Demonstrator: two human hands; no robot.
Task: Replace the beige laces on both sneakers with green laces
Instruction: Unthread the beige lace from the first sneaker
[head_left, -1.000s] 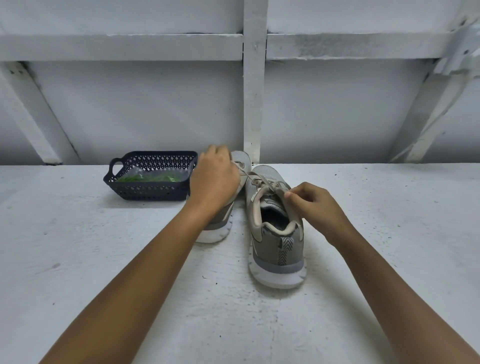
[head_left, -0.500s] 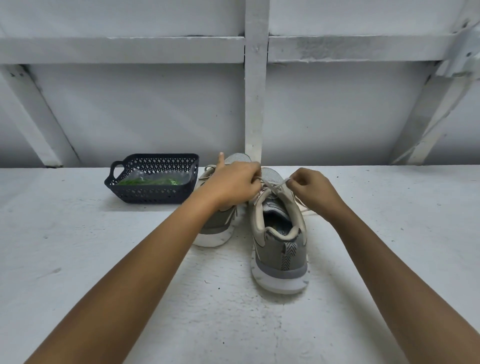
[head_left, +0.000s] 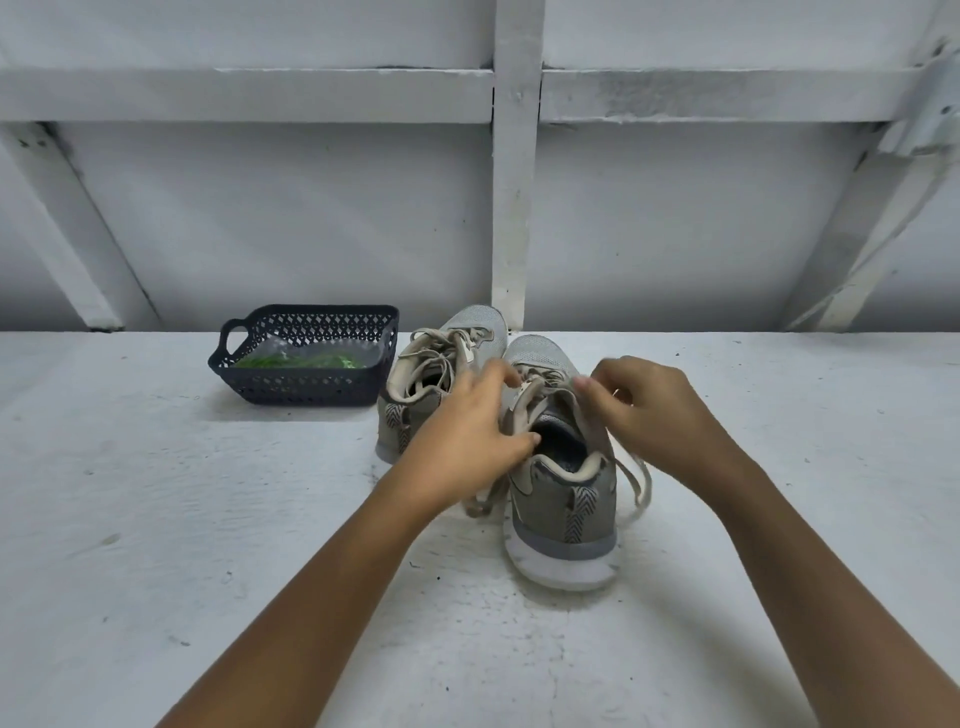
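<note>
On the tabletop (head_left: 208, 519), the bow of the near sneaker (head_left: 563, 499) has been undone; its beige lace (head_left: 641, 483) now trails loose at both sides. Its collar is held in the grip of the left hand (head_left: 467, 431), the lace pinched by the right hand (head_left: 654, 415). Unthreading can follow; green laces (head_left: 301, 360) lie in the basket (head_left: 306, 387).

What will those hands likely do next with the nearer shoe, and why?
Probably draw the beige lace out of the top eyelets of the nearer sneaker: its ends hang loose down both sides, the left hand and right hand sit at its lacing, and green laces wait in the basket.
</note>
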